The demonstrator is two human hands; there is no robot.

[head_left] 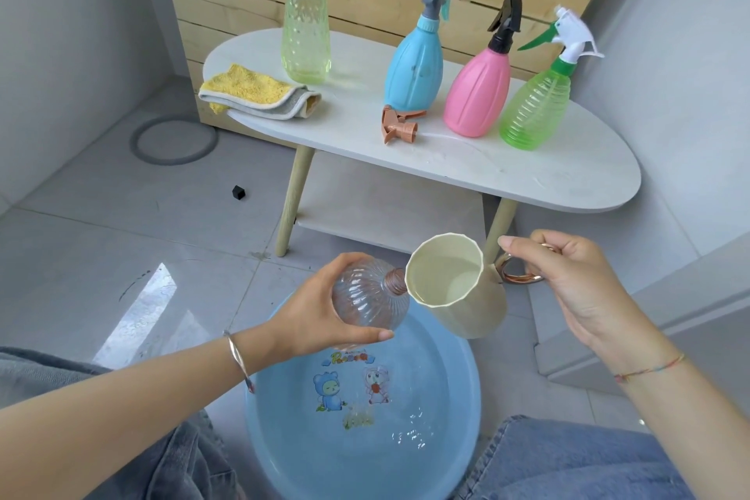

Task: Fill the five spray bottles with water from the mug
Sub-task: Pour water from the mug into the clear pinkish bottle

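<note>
Left hand [324,308] is gripping the clear bottle [365,296], tilted over the basin [284,438]. Right hand [576,280] is holding the mug [458,296] by its handle, lip just beside the bottle's neck. Best pouring slowly, keeping the lip centred on the narrow mouth. Counting five bottles: four capped bottles [414,69] standing on the surface [527,175]. Also one sprayer head [399,126], one mug, one cloth [255,91].

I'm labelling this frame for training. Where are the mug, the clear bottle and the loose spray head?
mug [475,317], head view, on its cream outer wall.
clear bottle [365,302], head view, on its ribbed belly.
loose spray head [399,128], head view, on its brown body.
</note>
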